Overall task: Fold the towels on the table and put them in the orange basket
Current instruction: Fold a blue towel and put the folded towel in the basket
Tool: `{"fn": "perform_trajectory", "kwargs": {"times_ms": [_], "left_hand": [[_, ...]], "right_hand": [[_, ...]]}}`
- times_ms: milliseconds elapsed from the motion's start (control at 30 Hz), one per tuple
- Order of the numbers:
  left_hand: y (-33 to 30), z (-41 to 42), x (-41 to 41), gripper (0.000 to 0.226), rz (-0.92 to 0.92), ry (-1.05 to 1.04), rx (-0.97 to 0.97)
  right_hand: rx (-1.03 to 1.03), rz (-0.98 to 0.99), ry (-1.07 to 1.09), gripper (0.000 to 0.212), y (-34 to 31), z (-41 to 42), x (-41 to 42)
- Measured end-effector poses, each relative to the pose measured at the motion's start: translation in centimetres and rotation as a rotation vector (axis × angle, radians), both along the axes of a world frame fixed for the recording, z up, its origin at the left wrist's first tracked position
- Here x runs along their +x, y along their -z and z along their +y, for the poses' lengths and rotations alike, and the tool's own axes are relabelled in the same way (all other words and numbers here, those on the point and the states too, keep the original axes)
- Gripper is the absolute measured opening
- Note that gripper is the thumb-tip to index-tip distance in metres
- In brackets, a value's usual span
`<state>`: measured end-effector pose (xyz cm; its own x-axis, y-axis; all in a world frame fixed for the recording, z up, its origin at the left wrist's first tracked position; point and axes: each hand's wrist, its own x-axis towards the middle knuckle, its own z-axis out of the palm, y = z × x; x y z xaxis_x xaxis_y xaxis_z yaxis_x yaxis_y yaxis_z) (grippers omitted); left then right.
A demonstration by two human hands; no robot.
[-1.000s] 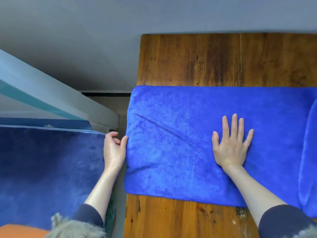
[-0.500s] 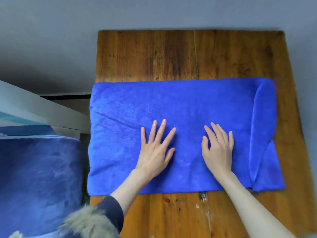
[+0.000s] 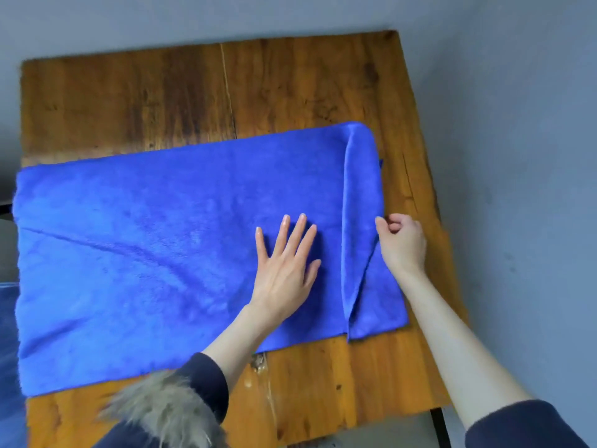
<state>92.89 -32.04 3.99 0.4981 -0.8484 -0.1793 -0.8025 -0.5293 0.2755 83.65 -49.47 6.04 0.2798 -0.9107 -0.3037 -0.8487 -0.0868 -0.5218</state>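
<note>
Five straight fingers of the left hand [image 3: 284, 270] spread flat on the blue towel [image 3: 145, 253], palm down, pressing the cloth onto the table [image 3: 129, 98]. Just right of those fingertips a flap [image 3: 360, 205] of the towel lies turned back over itself, running away from the person as a long narrow strip with a rounded far corner. The right hand [image 3: 402, 244] sits at the outer edge of that flap, fingers curled in toward the thumb; it looks to pinch the edge, though whether cloth is really caught between them I cannot tell. Below this hand the flap narrows to a point at the towel's near edge, leaving a single layer under the wrist. Left of the flat hand the towel stretches wide, with a shallow diagonal crease, its far left end reaching the table's edge. Bare brown wood shows beyond the fingers and near the person's dark sleeves, one trimmed with grey fur [image 3: 161, 412]. Grey floor surrounds the table.
</note>
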Motion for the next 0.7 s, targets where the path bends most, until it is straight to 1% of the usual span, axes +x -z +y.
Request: {"fn": "perform_trajectory", "kwargs": {"times_ms": [67,133,200,300,367,433,533,567,600,667,700], "left_hand": [[-0.1,-1.7,-0.6,0.053,0.010,-0.038,-0.013],[-0.3,-3.2,-0.9,0.053,0.020,-0.049,-0.017],[-0.4,-4.2,-1.2,0.053,0.007,-0.041,-0.009],[-0.5,-5.3,-1.2,0.052,-0.035,-0.017,0.008],[-0.6,-6.1,-1.1,0.052,-0.050,-0.008,0.019],[-0.4,-6.7,-1.3,0.052,-0.054,0.007,0.046],[0.2,-7.0,-1.6,0.055,-0.025,0.020,0.093],[0.5,-7.0,-1.7,0.057,-0.023,0.019,0.109],[0.7,-6.9,-1.8,0.059,-0.029,0.019,0.123],[1.0,-6.9,-1.8,0.060,-0.035,0.024,0.138],[1.0,-6.8,-1.8,0.061,-0.031,0.025,0.140]], "right_hand": [[0.050,-0.029,-0.082,0.026,-0.2,-1.3,0.6],[0.054,-0.065,-0.148,0.022,-0.7,-2.4,1.0],[0.014,-0.108,-0.147,0.020,-1.8,-3.9,1.1],[-0.118,-0.177,-0.121,0.014,-3.1,-7.0,0.7],[-0.126,-0.231,-0.111,0.011,-3.5,-9.2,0.4],[-0.040,-0.281,-0.066,0.021,-3.3,-10.8,0.3],[0.204,-0.336,0.088,0.041,-2.7,-12.3,0.0],[0.266,-0.327,0.121,0.043,-2.5,-12.7,-0.3],[0.300,-0.301,0.130,0.040,-2.2,-12.9,-0.7],[0.305,-0.242,0.122,0.026,-1.9,-13.1,-1.9],[0.306,-0.226,0.122,0.024,-1.8,-13.0,-2.6]]}}
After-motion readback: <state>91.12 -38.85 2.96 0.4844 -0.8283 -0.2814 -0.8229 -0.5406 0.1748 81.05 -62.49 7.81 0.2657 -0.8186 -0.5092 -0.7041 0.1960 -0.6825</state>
